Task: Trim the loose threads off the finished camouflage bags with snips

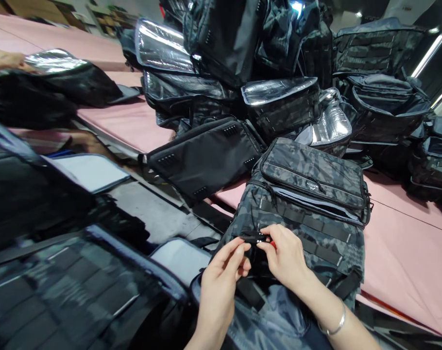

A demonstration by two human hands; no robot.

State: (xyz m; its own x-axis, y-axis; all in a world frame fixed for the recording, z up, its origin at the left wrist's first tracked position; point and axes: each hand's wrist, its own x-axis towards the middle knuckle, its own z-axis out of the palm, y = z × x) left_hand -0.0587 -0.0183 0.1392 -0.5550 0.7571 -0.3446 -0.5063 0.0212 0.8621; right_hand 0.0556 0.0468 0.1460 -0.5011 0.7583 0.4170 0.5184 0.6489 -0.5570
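Observation:
A dark camouflage backpack (308,209) with a zipped upper compartment and webbing rows lies in front of me. Over its lower left part, both hands meet at a small black strap (255,238). My left hand (223,272) is closed, its thumb and forefinger pinching the strap's left end. My right hand (286,253), closed as well, grips the right end between thumb and fingers. A bit of something red (273,245) shows by the right fingers; its kind is mostly hidden. The right wrist wears a silver bangle (336,321).
Pink-covered tables (406,253) run behind and to the right. A high pile of similar bags (279,104), some with silver linings, stands at the back. More dark bags (68,291) crowd the left foreground. Another person's hand (4,59) is at the far left.

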